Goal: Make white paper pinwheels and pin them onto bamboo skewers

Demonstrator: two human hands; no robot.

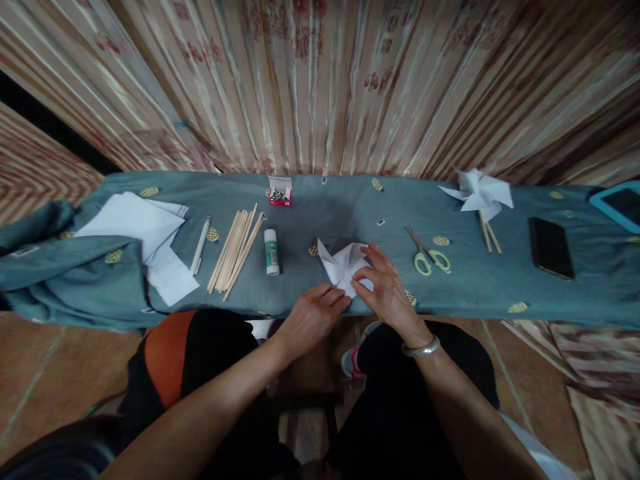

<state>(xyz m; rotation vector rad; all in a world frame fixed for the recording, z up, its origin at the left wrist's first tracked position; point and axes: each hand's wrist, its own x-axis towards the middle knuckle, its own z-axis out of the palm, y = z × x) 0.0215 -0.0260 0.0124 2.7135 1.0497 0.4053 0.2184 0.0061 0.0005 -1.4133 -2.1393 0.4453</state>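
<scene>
A white paper pinwheel (342,265) with folded blades lies on the cloth right in front of me. My left hand (316,310) has its fingers curled together on the pinwheel's lower edge. At the pinwheel's right side, my right hand (383,283) grips a blade with thumb and finger. A glue stick (271,253) stands or lies left of the paper; I cannot tell which. Scissors (427,255) with green handles lie to the right of my right hand.
Wooden sticks (234,253), a pen (201,245) and white paper sheets (143,230) lie left. Behind is a red box of small metal pieces (280,195). Finished-looking pinwheels on sticks (477,193), a black phone (551,247) and a blue-edged device (620,205) lie right.
</scene>
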